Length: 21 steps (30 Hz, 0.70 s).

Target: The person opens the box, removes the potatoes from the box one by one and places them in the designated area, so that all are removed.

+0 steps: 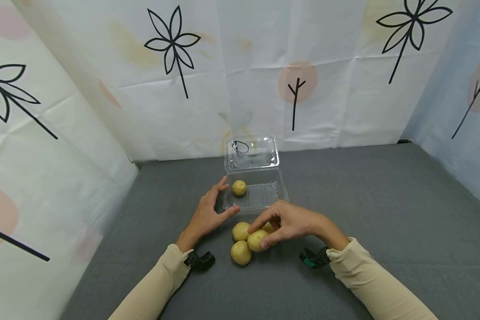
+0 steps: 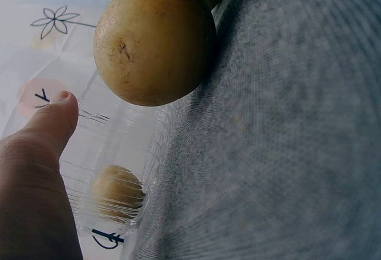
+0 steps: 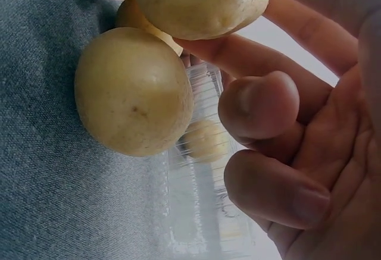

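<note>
My right hand [image 1: 294, 222] pinches a yellow potato [image 1: 258, 240] between thumb and fingers, just above the table; in the right wrist view this held potato [image 3: 199, 1] is at the top. Close around it lie more potatoes: one to the left [image 1: 241, 231], one nearer the front [image 1: 241, 253], and one partly hidden behind the right hand [image 1: 269, 228]. A clear plastic clamshell box [image 1: 264, 195] stands behind them, lid raised, with a single potato [image 1: 239, 187] in its left part. My left hand [image 1: 210, 211], thumb and fingers spread, is at the box's left front corner and holds nothing.
Dark grey cloth covers the table [image 1: 364, 191]. The box's raised lid [image 1: 251, 153] leans back near a white patterned curtain [image 1: 256, 102] along the rear edge. More patterned cloth hangs at the left and right. Each wrist wears a black band.
</note>
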### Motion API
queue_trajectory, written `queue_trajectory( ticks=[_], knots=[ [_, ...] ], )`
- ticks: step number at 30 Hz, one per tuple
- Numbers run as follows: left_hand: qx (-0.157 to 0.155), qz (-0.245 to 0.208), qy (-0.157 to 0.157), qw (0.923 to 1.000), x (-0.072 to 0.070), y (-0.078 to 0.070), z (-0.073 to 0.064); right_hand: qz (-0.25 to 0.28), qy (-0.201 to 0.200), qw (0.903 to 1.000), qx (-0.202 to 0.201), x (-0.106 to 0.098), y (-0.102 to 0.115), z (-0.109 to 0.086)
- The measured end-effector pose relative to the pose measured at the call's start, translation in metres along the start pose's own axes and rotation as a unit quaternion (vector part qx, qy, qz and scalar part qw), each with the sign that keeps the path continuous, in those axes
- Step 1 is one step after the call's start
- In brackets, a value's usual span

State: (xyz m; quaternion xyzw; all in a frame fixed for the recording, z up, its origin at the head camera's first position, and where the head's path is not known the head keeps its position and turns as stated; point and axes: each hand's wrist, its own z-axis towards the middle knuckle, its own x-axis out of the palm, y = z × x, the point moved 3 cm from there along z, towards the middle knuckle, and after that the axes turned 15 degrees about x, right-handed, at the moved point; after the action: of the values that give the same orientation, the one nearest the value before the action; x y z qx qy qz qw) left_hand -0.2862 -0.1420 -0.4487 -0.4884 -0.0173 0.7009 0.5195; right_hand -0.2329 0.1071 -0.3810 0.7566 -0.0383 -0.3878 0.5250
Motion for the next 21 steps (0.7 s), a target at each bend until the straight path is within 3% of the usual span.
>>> queue_trajectory(
  ticks=[21],
  knots=[
    [0.009,-0.005,-0.006,0.9999,0.000,-0.001,0.001,-0.009,0.035,0.9989,0.029,0.011,0.002,0.001]
  ],
)
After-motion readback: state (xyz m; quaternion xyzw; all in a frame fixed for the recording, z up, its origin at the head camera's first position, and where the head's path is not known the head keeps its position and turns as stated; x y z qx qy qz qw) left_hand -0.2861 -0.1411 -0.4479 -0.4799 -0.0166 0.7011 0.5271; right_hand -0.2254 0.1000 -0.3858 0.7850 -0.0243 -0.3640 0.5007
